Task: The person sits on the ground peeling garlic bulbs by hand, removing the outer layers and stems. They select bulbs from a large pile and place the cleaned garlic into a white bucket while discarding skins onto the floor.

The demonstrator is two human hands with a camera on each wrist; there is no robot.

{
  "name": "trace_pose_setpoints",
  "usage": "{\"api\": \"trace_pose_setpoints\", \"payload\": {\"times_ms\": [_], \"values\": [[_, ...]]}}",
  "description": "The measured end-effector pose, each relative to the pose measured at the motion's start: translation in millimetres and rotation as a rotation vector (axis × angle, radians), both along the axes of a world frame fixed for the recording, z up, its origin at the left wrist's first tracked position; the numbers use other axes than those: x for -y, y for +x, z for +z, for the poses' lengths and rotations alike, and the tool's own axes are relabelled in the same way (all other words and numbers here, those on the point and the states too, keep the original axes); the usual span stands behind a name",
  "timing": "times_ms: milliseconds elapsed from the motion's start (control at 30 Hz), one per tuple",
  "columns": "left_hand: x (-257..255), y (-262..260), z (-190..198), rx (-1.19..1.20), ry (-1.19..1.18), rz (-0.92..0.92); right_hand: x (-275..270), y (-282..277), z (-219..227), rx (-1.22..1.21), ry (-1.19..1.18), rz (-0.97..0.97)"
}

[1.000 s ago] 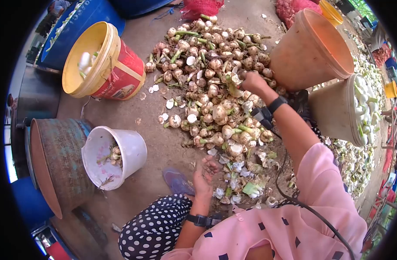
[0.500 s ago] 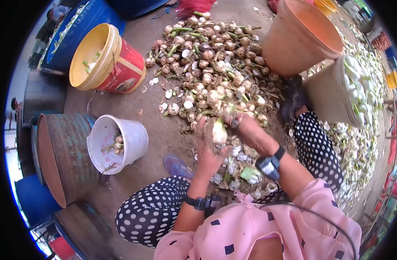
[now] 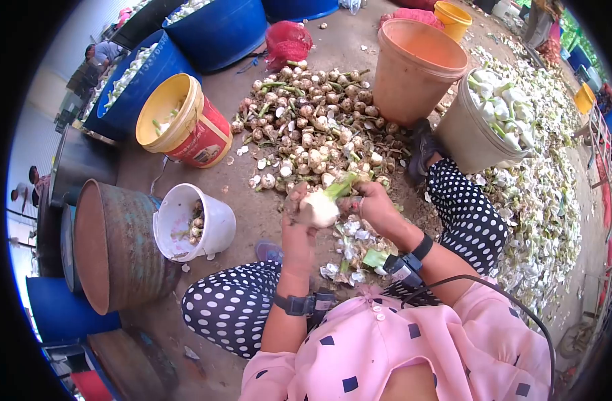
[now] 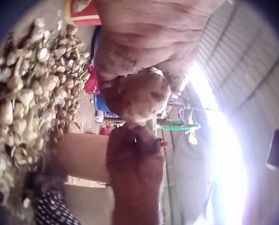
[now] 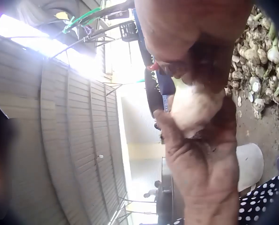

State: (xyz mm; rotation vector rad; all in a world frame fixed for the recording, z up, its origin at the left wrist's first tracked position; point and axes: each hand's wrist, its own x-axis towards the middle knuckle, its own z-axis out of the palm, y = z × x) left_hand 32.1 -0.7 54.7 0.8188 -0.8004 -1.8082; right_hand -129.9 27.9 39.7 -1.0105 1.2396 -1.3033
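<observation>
A large pale garlic bulb (image 3: 319,210) with a thick green stem (image 3: 342,186) is held up in front of the person's chest. The left hand (image 3: 295,212) grips its round body, thumb and fingers curled about it; the left wrist view shows the bulb's dirt-marked underside (image 4: 144,96) below the palm. From the other side, the right hand (image 3: 378,208) pinches the bulb near the stem with curled fingers. In the right wrist view the bulb looks white and smooth (image 5: 195,110) between both hands. Just beyond the hands lies a heap of soiled garlic bulbs (image 3: 313,127).
Peeled skins (image 3: 351,250) litter the ground between the knees. On the left stand a white bucket (image 3: 216,224), a rusty drum (image 3: 129,247) and a yellow-red bucket (image 3: 209,137). An orange-brown bucket (image 3: 410,80) and a bucket of white bulbs (image 3: 463,137) stand on the right.
The right hand has come back from the heap to the left hand with a garlic bulb. Both hands now hold the bulb, and its stem points up to the right. The head view has tilted up.
</observation>
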Motion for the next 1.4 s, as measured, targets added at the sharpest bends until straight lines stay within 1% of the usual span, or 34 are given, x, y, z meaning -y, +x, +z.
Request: {"api": "trace_pose_setpoints", "payload": {"times_ms": [33, 67, 133, 200, 233, 267, 300, 333, 367, 433, 467, 533, 567, 600, 633, 667, 700, 733, 767, 800, 833, 900, 933, 1000, 1033, 1067, 1133, 1167, 1200, 1233, 1267, 1333, 1367, 1400], "values": [[2.8, 10.1, -3.4, -0.021, 0.054, -0.155, -4.2, -2.4, 0.4, -0.252, -0.158, -0.017], [1.1, 15.8, -6.1, -0.029, 0.044, -0.168, -8.6, -1.2, 5.9, -0.262, -0.166, -0.030], [-8.8, 13.6, -12.0, -0.050, -0.033, -0.214, -18.7, -1.8, 19.9, 0.064, 0.113, 0.005], [-21.3, 10.0, -10.2, 0.163, -0.252, -0.221, -22.0, -2.8, 4.0, -0.051, 0.106, -0.015], [-27.5, 8.7, -0.5, 0.289, -0.327, -0.263, -30.7, -1.4, 28.5, 0.047, 0.038, 0.013], [-31.3, 9.4, 4.8, 0.416, -0.408, -0.289, -34.3, 3.0, 23.3, -0.031, 0.044, -0.066], [-28.8, 10.7, -4.3, 0.461, -0.463, -0.266, -32.3, 0.3, 16.3, -0.189, 0.171, -0.023], [-25.3, 12.4, -11.8, 0.518, -0.515, -0.224, -45.4, 0.1, 44.3, -0.067, 0.125, -0.004], [-24.0, 13.3, -15.4, 0.505, -0.537, -0.248, -41.6, 2.7, 37.4, -0.027, 0.151, -0.034], [-22.7, 11.1, -14.5, 0.499, -0.783, -0.158, -43.9, 5.2, 31.9, 0.098, 0.089, -0.020], [-25.0, 7.6, -9.8, 0.493, -0.793, -0.166, -47.1, 5.4, 33.9, 0.141, 0.071, -0.022], [-32.6, 7.2, 1.5, 0.370, -0.414, -0.193, -47.8, 6.0, 30.8, 0.158, 0.061, -0.038], [-29.6, 8.7, -7.3, 0.122, -0.249, -0.130, -45.9, 5.7, 21.5, 0.008, 0.040, -0.001], [-26.5, 13.1, -12.4, 0.119, -0.253, -0.131, -43.3, 4.7, 12.8, -0.146, 0.017, 0.037], [-29.4, 10.0, 3.9, 0.062, -0.045, -0.142, -40.5, 3.5, 3.7, -0.307, -0.099, 0.049], [-32.4, 5.4, 17.1, -0.003, 0.158, -0.153, -37.7, 1.7, -2.6, -0.318, 0.003, 0.081], [-39.1, -0.9, 23.1, 0.093, 0.063, -0.122, -36.6, 3.1, -11.0, -0.261, -0.027, 0.029], [-42.3, -5.5, 21.6, 0.069, 0.047, -0.117, -33.6, 2.0, -17.1, -0.207, -0.062, -0.020], [-45.8, -5.6, 16.2, 0.323, -0.267, -0.141, -40.4, 0.0, -1.6, -0.056, -0.022, 0.019], [-47.3, -3.6, 9.1, 0.580, -0.579, -0.153, -39.0, -1.3, -4.4, -0.042, 0.062, 0.029], [-40.8, 4.8, -7.6, 0.561, -0.591, -0.145, -40.9, -2.9, 0.5, -0.012, 0.040, 0.035], [-18.7, 21.7, -41.3, 0.298, -0.233, -0.375, -41.3, -7.1, -3.9, 0.001, 0.047, 0.105], [-19.2, 18.3, -28.5, 0.296, -0.238, -0.376, -39.7, -10.4, -11.8, -0.002, 0.042, 0.103], [-28.2, 7.4, 8.6, -0.089, 0.325, -0.441, -39.2, -13.3, -24.5, 0.136, 0.074, 0.190], [-30.7, 1.6, 10.5, -0.063, 0.355, -0.342, -40.8, -12.0, -21.9, 0.159, 0.068, 0.109], [-31.7, 2.0, 6.3, -0.056, 0.360, -0.342, -48.9, -16.0, 0.8, 0.105, 0.063, 0.041], [-32.8, 3.5, -8.1, 0.219, -0.066, -0.357, -49.8, -21.6, -0.9, -0.083, -0.030, 0.012], [-35.6, 5.6, -15.8, 0.508, -0.265, -0.314, -48.8, -21.4, -4.2, -0.112, 0.010, 0.011], [-35.0, 6.8, -22.8, 0.519, -0.250, -0.312, -48.1, -20.0, -7.8, -0.140, 0.051, 0.015], [-30.8, 7.6, -25.3, 0.534, -0.377, -0.352, -48.9, -19.7, -6.2, -0.254, 0.087, 0.012], [-31.0, 6.6, -14.3, 0.553, -0.500, -0.390, -49.4, -17.2, -7.3, -0.234, 0.095, 0.027], [-38.3, 11.1, 8.0, 0.180, -0.164, -0.376, -49.9, -9.4, -10.9, 0.474, 0.094, -0.136], [-31.1, 17.2, -0.7, 0.069, 0.020, -0.320, -52.2, -6.8, -5.4, 0.378, 0.034, -0.182], [-26.2, 12.4, 2.8, 0.076, -0.079, -0.385, -56.2, -4.9, 1.9, 0.289, -0.019, -0.213]]}}
